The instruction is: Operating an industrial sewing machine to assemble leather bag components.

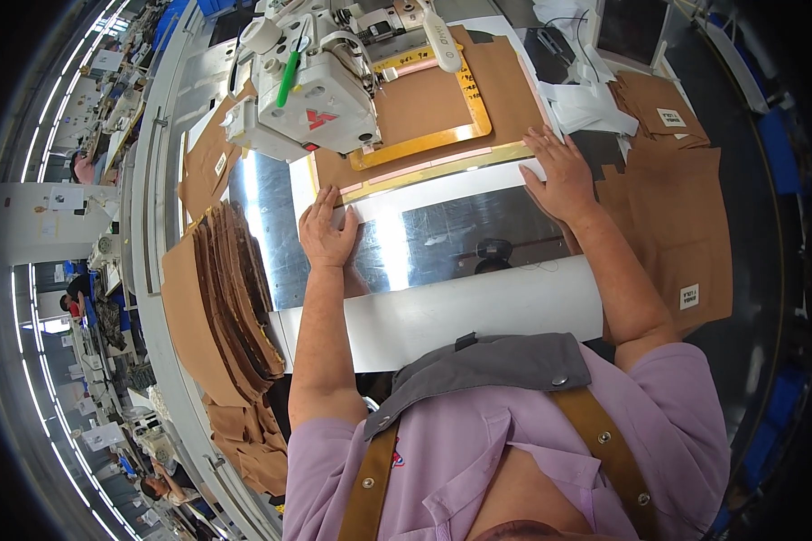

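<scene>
A brown fabric panel (pixel 512 86) lies flat on the bed of a white sewing machine (pixel 320 113). A yellow clamp frame (pixel 478 122) rests on the panel, partly hidden by the machine head. Along the panel's near edge runs a pale yellow strip (pixel 442 171) on a white sheet. My left hand (pixel 327 230) lies at the near left corner, fingers stretched out and fingertips by the panel's edge. At the near right corner my right hand (pixel 561 176) is spread flat, fingertips touching the edge. Neither hand grips anything that I can see.
A shiny metal plate (pixel 424 234) and a rounded white edge (pixel 442 316) lie nearer me. Brown pieces stand stacked (pixel 198 307) at the left. More labelled brown panels (pixel 668 207) lie at the right, near crumpled white material (pixel 591 108).
</scene>
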`<state>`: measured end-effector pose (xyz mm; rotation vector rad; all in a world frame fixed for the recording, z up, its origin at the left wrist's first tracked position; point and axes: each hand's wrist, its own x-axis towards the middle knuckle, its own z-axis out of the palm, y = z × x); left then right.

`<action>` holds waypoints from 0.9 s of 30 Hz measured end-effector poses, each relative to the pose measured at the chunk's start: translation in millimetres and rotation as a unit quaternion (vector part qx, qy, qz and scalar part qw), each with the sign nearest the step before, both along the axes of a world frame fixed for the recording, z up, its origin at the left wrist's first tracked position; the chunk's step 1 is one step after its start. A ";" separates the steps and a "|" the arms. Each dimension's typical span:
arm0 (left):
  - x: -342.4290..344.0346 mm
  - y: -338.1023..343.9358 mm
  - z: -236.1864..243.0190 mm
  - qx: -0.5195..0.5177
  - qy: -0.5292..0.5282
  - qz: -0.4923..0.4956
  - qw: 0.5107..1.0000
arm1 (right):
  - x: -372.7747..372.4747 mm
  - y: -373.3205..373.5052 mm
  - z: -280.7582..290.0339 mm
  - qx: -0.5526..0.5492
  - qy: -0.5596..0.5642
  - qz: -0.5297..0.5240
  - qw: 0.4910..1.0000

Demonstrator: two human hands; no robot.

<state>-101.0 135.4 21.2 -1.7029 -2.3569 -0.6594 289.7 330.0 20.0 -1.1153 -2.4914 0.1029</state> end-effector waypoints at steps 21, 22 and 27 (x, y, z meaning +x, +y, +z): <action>-5.9 -1.7 -2.8 0.001 0.072 -0.007 0.997 | -0.9 0.5 -0.2 0.039 0.095 -0.003 0.995; -4.5 -1.6 -2.7 -0.006 0.068 0.009 0.998 | 1.2 0.2 2.7 0.035 0.107 -0.005 0.994; 1.6 1.8 -3.0 -0.012 0.061 0.033 0.998 | 20.1 19.6 19.5 -0.009 0.191 -0.092 0.977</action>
